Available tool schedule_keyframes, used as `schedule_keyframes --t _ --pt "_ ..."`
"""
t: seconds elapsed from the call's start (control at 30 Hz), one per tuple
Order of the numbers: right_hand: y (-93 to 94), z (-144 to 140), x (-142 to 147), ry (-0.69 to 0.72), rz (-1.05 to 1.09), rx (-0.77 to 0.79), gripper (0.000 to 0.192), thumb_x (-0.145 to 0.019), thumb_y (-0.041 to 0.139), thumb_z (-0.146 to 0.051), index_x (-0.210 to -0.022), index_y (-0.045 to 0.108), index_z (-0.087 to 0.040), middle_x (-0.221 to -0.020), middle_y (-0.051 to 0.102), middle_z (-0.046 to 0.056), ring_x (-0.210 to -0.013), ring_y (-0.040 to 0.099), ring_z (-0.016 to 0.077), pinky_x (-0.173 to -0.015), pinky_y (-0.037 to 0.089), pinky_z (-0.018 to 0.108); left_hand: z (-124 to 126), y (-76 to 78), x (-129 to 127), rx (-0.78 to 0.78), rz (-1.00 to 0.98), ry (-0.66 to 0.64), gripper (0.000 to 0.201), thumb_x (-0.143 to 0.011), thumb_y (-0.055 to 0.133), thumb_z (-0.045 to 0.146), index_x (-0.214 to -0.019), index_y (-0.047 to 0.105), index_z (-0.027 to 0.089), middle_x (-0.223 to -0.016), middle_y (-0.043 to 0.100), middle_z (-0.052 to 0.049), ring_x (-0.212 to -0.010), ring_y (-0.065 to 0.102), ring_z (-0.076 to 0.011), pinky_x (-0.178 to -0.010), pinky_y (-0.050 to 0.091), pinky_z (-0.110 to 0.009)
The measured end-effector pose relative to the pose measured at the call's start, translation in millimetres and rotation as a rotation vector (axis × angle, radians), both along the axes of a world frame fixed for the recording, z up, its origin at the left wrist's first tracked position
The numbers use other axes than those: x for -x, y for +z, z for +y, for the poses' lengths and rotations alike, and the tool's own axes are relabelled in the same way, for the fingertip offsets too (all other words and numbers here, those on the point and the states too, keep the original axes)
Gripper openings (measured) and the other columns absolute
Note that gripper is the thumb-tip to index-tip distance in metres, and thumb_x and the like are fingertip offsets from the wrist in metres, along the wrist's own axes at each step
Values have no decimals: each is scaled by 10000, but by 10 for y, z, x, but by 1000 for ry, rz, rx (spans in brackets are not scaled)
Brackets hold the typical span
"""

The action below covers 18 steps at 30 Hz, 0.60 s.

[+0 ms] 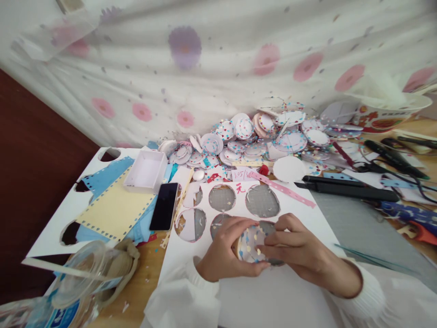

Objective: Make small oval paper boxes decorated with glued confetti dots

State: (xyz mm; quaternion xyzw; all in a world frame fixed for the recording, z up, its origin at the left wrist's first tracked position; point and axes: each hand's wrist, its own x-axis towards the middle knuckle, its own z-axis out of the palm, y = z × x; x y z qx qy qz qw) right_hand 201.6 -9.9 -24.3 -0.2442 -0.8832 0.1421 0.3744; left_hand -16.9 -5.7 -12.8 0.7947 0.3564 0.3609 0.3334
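My left hand is wrapped round the edge of a small round paper disc, which has blue and yellow heart-like dots on it. The disc is tilted up above a white cardboard sheet. My right hand reaches in from the right, its fingertips pressed together at the disc's face. Whatever those fingertips may pinch is hidden. Beneath both hands, the sheet has several round holes cut through it, and a red mark is written near its top edge.
Behind lies a heap of dotted discs. On the left are a white box, a phone, yellow paper and a clear plastic cup. A black cutter, scissors and a noodle bowl sit on the right.
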Motion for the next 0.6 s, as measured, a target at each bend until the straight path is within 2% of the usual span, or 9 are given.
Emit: schedule_keyframes --t 0.2,0.4,0.5,0.6 --pt "-6 1 28 41 32 12 291 -968 432 -143 -1135 649 -240 -883 717 48 -745 564 181 -683 440 365 -5 -12 -4 11 -1 -8 679 -586 808 316 -1221 588 221 -1159 663 -94 -1052 629 -283 -944 513 -419" --pt "15 34 27 54 6 10 332 -906 438 -30 -1104 624 -220 -910 711 59 -814 566 193 -716 432 382 5 -15 -5 -63 -37 19 678 -595 812 319 -1223 578 219 -1145 671 -97 -1041 633 -278 -933 509 -420" --pt "38 44 38 64 46 26 348 -878 447 3 -1095 625 -202 -907 691 66 -801 565 185 -685 442 355 7 -14 0 -82 -55 32 710 -578 839 315 -1229 571 232 -1146 670 -88 -1041 632 -271 -933 503 -414" --pt "44 42 49 65 113 87 359 -884 445 7 -1111 638 -194 -915 676 74 -758 565 164 -632 454 310 12 -5 12 -25 -47 40 741 -580 866 384 -1243 564 248 -1178 657 -86 -1083 616 -276 -951 493 -414"
